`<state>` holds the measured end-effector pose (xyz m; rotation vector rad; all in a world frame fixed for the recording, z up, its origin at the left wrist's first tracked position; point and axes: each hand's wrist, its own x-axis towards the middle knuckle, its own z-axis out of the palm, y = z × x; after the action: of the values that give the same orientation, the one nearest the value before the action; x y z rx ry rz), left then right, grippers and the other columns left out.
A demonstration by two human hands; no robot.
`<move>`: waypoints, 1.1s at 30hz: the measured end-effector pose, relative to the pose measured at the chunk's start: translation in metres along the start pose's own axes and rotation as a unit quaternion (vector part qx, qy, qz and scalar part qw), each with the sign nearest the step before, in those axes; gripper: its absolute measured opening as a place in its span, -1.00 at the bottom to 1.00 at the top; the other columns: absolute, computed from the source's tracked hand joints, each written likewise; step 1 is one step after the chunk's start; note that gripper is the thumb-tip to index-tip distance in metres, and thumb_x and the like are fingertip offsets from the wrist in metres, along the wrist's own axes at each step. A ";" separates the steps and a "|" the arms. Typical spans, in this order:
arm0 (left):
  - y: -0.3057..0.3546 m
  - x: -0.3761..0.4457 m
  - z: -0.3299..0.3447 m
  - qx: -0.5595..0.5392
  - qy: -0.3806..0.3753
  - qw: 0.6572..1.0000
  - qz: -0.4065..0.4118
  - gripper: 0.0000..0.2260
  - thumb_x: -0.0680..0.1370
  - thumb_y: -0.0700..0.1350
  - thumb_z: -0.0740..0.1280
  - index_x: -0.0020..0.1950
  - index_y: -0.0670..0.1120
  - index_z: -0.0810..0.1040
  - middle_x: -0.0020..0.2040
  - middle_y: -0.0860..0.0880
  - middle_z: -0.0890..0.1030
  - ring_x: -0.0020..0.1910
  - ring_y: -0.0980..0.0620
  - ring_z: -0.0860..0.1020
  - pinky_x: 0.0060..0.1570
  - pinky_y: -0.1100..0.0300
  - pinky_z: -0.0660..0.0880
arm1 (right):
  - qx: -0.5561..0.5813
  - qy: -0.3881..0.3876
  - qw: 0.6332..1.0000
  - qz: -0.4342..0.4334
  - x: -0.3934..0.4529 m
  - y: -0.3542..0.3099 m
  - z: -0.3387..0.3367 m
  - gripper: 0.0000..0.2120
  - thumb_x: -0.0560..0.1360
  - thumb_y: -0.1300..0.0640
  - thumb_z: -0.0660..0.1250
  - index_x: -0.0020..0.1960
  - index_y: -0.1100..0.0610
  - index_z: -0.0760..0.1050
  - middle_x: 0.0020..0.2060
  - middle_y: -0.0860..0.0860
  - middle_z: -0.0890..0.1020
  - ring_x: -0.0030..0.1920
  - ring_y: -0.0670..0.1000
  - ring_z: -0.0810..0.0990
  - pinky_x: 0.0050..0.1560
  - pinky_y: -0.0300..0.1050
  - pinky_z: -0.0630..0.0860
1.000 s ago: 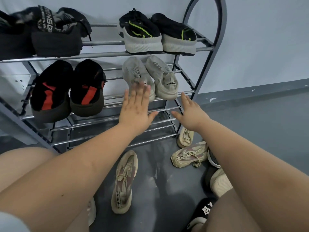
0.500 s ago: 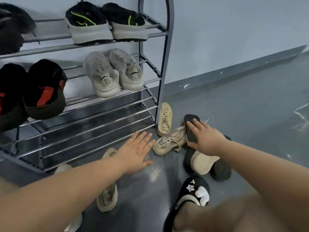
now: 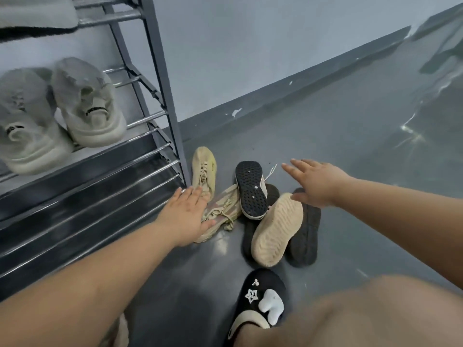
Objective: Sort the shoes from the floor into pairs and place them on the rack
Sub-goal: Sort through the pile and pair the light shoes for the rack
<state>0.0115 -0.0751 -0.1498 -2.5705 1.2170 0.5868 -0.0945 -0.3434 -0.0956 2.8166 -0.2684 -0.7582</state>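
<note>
Left grip (image 3: 186,216) spread flat on tan sneaker (image 3: 220,214) | right grip (image 3: 314,182) spread — hovering

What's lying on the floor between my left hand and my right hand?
In the head view, between the left hand and right hand: a camo tan sneaker and a shoe turned black sole up.
</note>
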 end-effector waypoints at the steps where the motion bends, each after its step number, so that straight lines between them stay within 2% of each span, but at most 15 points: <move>1: 0.003 0.010 0.001 0.001 -0.003 1.000 0.005 -0.37 0.60 0.24 -0.10 0.56 -0.06 -0.15 0.58 -0.09 -0.12 0.55 -0.05 -0.13 0.50 0.00 -0.22 | 0.011 -0.001 1.000 -0.001 0.009 0.000 0.009 -0.25 0.57 -0.24 0.06 0.55 0.01 -0.27 0.56 0.05 -0.07 0.55 0.09 -0.02 0.51 0.03 0.09; 7: 0.007 0.050 0.017 -0.013 -0.027 0.999 0.030 -0.39 0.61 0.22 -0.08 0.56 -0.06 -0.09 0.58 -0.07 -0.07 0.55 -0.02 -0.10 0.51 0.02 -0.20 | 0.102 -0.033 0.994 -0.006 0.063 -0.021 0.062 -0.27 0.58 -0.18 0.10 0.56 0.03 -0.22 0.56 0.06 -0.03 0.54 0.11 0.03 0.48 0.04 0.14; 15: 0.008 0.105 0.054 -0.069 -0.079 0.995 0.001 -0.43 0.61 0.19 -0.03 0.55 -0.05 0.03 0.57 -0.09 0.04 0.54 -0.07 0.00 0.51 0.02 -0.09 | 0.201 -0.075 0.976 0.027 0.113 -0.038 0.117 -0.27 0.57 -0.22 0.07 0.57 0.06 -0.17 0.53 0.07 0.10 0.52 0.12 0.10 0.46 0.03 0.13; 18: 0.016 0.126 0.062 -0.121 -0.080 0.989 0.011 -0.49 0.62 0.16 0.02 0.53 -0.02 0.13 0.54 -0.08 0.15 0.51 -0.08 0.11 0.49 0.00 0.04 | 0.236 -0.087 0.967 0.044 0.123 -0.039 0.126 -0.28 0.58 -0.20 0.08 0.57 0.08 -0.14 0.52 0.07 0.14 0.50 0.14 0.14 0.44 0.02 0.17; 21: 0.029 0.139 0.070 -0.239 -0.070 0.969 -0.006 -0.56 0.62 0.08 0.10 0.48 -0.01 0.26 0.46 -0.07 0.33 0.44 -0.09 0.27 0.40 0.04 0.23 | 0.252 -0.087 0.963 0.043 0.131 -0.040 0.134 -0.34 0.58 -0.20 0.08 0.55 0.10 0.01 0.48 0.08 0.25 0.48 0.12 0.18 0.44 0.02 0.19; 24: 0.047 0.144 0.084 -0.398 -0.105 0.910 -0.052 -0.55 0.62 0.03 0.15 0.50 0.00 0.23 0.47 -0.04 0.32 0.45 -0.07 0.27 0.44 0.09 0.19 | 0.293 -0.069 0.953 0.040 0.135 -0.042 0.137 -0.43 0.56 -0.17 0.15 0.48 0.09 0.20 0.33 0.10 0.44 0.40 0.12 0.30 0.40 0.03 0.22; 27: 0.068 0.150 0.095 -0.569 -0.124 0.808 -0.094 -0.58 0.58 0.00 0.20 0.44 -0.01 0.34 0.39 -0.02 0.44 0.41 -0.07 0.35 0.44 0.05 0.21 | 0.325 -0.057 0.943 0.046 0.133 -0.049 0.139 -0.45 0.56 -0.13 0.17 0.46 0.11 0.21 0.28 0.09 0.50 0.37 0.11 0.37 0.42 0.04 0.13; 30: 0.076 0.156 0.098 -0.650 -0.094 0.734 -0.172 -0.65 0.58 -0.03 0.23 0.34 -0.07 0.45 0.27 -0.08 0.54 0.28 -0.09 0.46 0.38 -0.03 0.31 | 0.356 -0.040 0.932 0.055 0.130 -0.061 0.142 -0.47 0.57 -0.10 0.18 0.44 0.14 0.22 0.25 0.06 0.55 0.32 0.09 0.44 0.45 0.04 0.03; 33: 0.073 0.155 0.097 -0.697 -0.063 0.677 -0.227 -0.68 0.58 -0.06 0.26 0.30 -0.12 0.48 0.19 -0.10 0.59 0.19 -0.10 0.52 0.31 -0.03 0.38 | 0.428 -0.032 0.901 0.066 0.122 -0.071 0.137 -0.52 0.57 -0.05 0.22 0.40 0.15 0.27 0.20 0.02 0.59 0.29 0.08 0.48 0.42 -0.03 0.09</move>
<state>0.0189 -0.1898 -0.3091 -3.5080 -0.3017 2.0982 -0.0520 -0.3245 -0.2867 3.5076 -1.0172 -0.8518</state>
